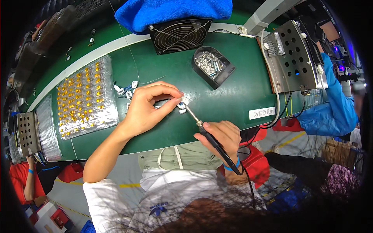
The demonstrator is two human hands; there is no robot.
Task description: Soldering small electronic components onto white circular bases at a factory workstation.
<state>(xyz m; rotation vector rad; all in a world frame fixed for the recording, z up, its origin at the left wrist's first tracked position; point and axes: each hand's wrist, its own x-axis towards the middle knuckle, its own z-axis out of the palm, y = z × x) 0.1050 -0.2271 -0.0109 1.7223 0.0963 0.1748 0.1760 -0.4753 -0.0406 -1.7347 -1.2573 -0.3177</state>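
Note:
My right hand is closed around the black handle of a soldering iron, its metal shaft slanting up and left. The iron's tip meets a small white part with a blue patch on the green bench. My left hand is in a pinch, thumb and forefinger closed on the edge of this part; the fingertips hide some of it. Beside the left hand's knuckles lie several small white parts with blue pieces, partly covered by the hand.
A clear plastic tray with rows of gold-coloured pieces lies left. A black bin of small metal parts stands beyond my hands, near a black fan under a blue towel. A perforated metal box stands right. Co-workers sit on both sides.

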